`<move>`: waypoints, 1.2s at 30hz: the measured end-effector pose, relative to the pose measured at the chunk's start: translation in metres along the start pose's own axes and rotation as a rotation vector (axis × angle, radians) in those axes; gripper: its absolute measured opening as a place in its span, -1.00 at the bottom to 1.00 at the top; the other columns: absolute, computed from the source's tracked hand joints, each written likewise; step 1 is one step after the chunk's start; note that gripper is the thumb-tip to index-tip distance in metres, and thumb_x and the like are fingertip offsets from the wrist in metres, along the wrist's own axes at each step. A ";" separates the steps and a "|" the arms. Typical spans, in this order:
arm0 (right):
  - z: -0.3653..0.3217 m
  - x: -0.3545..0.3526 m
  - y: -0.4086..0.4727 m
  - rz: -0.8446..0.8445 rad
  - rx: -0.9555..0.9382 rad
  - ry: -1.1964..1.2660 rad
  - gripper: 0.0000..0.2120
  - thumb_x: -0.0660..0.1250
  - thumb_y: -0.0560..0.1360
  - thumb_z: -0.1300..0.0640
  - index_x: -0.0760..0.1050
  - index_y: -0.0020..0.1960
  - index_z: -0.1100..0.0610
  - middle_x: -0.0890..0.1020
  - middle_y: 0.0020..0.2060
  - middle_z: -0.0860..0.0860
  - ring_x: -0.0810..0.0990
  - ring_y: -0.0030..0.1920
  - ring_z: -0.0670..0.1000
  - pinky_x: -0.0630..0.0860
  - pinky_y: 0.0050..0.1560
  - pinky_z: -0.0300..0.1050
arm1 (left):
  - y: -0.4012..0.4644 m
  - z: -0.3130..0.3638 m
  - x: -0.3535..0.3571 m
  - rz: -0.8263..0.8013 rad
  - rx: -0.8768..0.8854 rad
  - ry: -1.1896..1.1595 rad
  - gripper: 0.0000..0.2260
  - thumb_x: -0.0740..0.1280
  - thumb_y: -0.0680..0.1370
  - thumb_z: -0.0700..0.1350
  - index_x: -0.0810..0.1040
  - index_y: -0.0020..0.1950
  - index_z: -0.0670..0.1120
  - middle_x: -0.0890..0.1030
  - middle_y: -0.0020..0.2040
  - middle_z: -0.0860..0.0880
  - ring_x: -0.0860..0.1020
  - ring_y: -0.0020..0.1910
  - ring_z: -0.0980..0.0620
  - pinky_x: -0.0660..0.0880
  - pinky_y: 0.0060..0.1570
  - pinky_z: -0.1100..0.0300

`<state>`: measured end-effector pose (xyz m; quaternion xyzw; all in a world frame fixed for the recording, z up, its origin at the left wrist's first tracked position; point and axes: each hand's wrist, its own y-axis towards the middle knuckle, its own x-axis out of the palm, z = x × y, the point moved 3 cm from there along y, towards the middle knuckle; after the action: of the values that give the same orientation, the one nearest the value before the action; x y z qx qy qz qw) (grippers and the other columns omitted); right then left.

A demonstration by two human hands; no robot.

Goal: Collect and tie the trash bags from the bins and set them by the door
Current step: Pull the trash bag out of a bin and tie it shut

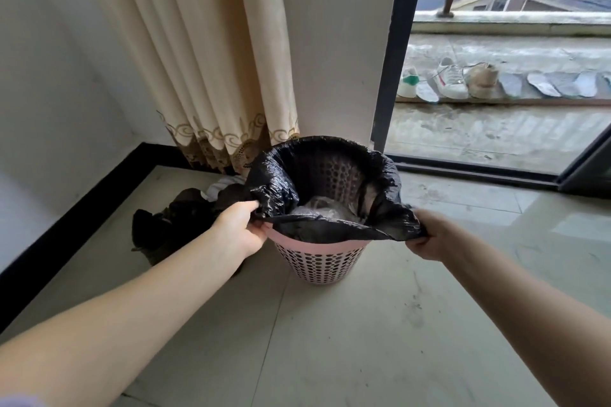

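Two bare forearms are reaching in from the bottom corners toward the trash bag (334,228). The left hand (243,230) is pinching the bag's left edge, the right hand (429,235) is gripping its right edge, each grip closed on plastic. The near edge is already off the rim; the far edge is still folded over the pink bin (322,261), which stands on the tiled floor (380,324) just before the balcony door (393,43). Freeing the back rim before lifting straight up would likely avoid tearing or tipping.
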<state>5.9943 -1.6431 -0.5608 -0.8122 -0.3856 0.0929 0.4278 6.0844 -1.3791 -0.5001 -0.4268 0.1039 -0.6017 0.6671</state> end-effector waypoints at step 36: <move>-0.022 0.059 -0.091 -0.174 -0.807 -1.404 -0.83 0.19 0.49 0.25 0.55 -0.05 0.23 0.62 -0.19 0.10 0.57 -0.14 0.08 0.47 -0.13 -0.12 | -0.017 -0.042 0.059 -0.527 0.222 0.756 -0.58 0.33 0.51 0.10 0.41 0.30 -0.04 0.57 0.21 0.00 0.53 0.19 0.05 0.49 0.15 0.17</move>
<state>5.9956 -1.5846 -0.4676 -0.6234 -0.6293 0.4008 -0.2338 6.0596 -1.4488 -0.4919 -0.1160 0.1627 -0.8711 0.4486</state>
